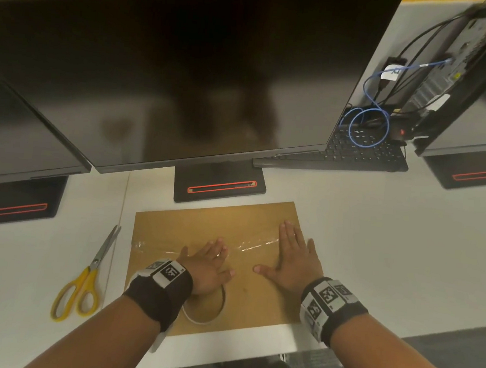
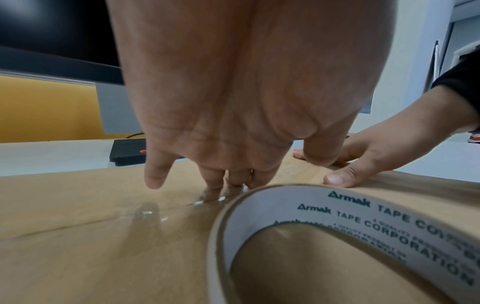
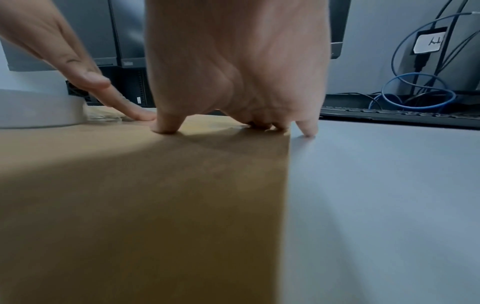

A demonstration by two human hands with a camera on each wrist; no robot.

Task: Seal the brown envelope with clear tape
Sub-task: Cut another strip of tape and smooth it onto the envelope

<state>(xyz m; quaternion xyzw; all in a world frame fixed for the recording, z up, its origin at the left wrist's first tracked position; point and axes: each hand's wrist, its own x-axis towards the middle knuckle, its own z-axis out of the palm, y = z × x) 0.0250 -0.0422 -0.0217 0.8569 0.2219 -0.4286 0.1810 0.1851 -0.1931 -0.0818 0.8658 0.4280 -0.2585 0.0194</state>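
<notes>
A brown envelope [image 1: 215, 268] lies flat on the white desk in front of the monitor. A strip of clear tape [image 1: 254, 246] runs across it from left edge to right. My left hand [image 1: 210, 263] lies flat with straight fingers pressing the tape near the middle [image 2: 221, 185]. My right hand [image 1: 291, 253] lies flat on the envelope's right part, fingers spread over the tape's right end [image 3: 233, 115], little finger on the desk. The tape roll [image 1: 207, 310] sits on the envelope under my left wrist, close up in the left wrist view [image 2: 337, 236].
Yellow-handled scissors [image 1: 85, 282] lie on the desk left of the envelope. A monitor base [image 1: 220, 183] stands just behind it, with the dark screen [image 1: 186, 79] overhanging. A keyboard [image 1: 362, 152] and cables [image 1: 366, 126] sit at the back right. The desk edge [image 1: 224, 355] is near.
</notes>
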